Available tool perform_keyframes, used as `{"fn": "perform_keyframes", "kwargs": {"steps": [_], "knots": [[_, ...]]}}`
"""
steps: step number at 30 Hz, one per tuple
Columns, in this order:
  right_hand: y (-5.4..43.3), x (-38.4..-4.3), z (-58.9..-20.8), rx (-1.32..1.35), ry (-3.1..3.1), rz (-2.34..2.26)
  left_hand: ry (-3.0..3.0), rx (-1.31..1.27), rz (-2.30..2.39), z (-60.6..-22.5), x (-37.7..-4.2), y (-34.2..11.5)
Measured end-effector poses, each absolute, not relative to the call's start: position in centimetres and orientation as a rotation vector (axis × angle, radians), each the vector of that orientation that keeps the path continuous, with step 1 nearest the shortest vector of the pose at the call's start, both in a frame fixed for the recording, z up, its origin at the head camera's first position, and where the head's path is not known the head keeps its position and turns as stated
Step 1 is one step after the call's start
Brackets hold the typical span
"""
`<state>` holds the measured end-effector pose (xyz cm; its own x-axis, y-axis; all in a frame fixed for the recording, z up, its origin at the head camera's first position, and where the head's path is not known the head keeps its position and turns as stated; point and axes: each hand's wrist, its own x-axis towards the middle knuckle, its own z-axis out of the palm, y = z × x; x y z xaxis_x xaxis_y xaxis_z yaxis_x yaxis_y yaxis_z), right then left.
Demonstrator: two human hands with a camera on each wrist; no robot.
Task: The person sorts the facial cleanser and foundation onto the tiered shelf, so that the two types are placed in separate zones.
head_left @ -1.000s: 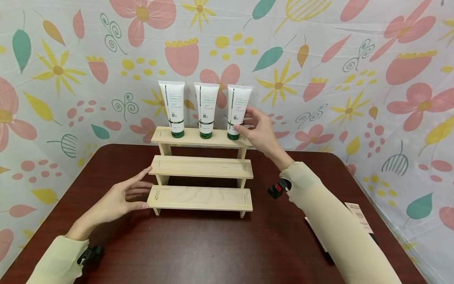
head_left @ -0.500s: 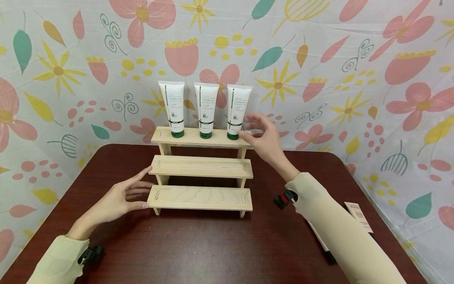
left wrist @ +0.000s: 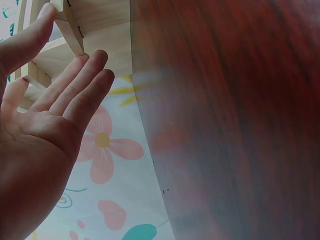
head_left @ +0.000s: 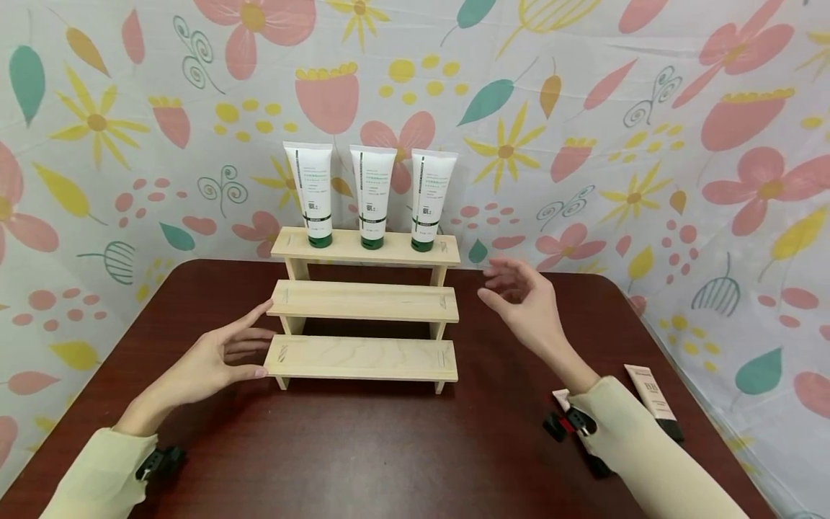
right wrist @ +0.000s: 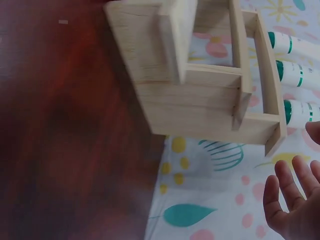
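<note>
Three white squeeze tubes with green caps stand cap-down in a row on the top shelf of a three-step wooden display rack [head_left: 363,359]: the left tube [head_left: 313,191], the middle tube [head_left: 373,191] and the right tube [head_left: 431,194]. My left hand [head_left: 207,364] touches the rack's left side, thumb at the bottom shelf and index fingertip at the middle one. In the left wrist view the fingers [left wrist: 90,95] are fairly straight against the wood. My right hand [head_left: 525,303] is off to the right of the rack, fingers loosely bent, holding nothing.
Two slim beige tubes with black caps lie at the right of the dark red-brown table [head_left: 389,454]; the outer beige tube [head_left: 651,393] reads BB, while the inner one is partly behind the right wrist camera [head_left: 567,424]. A floral-patterned cloth [head_left: 551,43] hangs behind the table.
My right hand has let go of the right white tube and drawn back to the right and down, away from the rack. The left hand stays at the rack. The head view shifted slightly.
</note>
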<state>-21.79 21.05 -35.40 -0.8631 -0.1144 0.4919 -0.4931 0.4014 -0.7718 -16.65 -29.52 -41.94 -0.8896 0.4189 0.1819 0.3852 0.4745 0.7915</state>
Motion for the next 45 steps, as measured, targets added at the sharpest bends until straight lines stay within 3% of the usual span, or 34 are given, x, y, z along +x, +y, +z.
{"fn": "perform_keyframes", "kwargs": {"steps": [24,45], "knots": [[28.2,-14.9,-39.3,0.456,-2.478,1.286,2.678,0.734,1.406,-41.5,-16.7,-29.6],[35.3,-11.6,-41.2,0.36,-2.744,1.021,2.671,0.741,1.42,-41.8,-16.6,-29.3]]}}
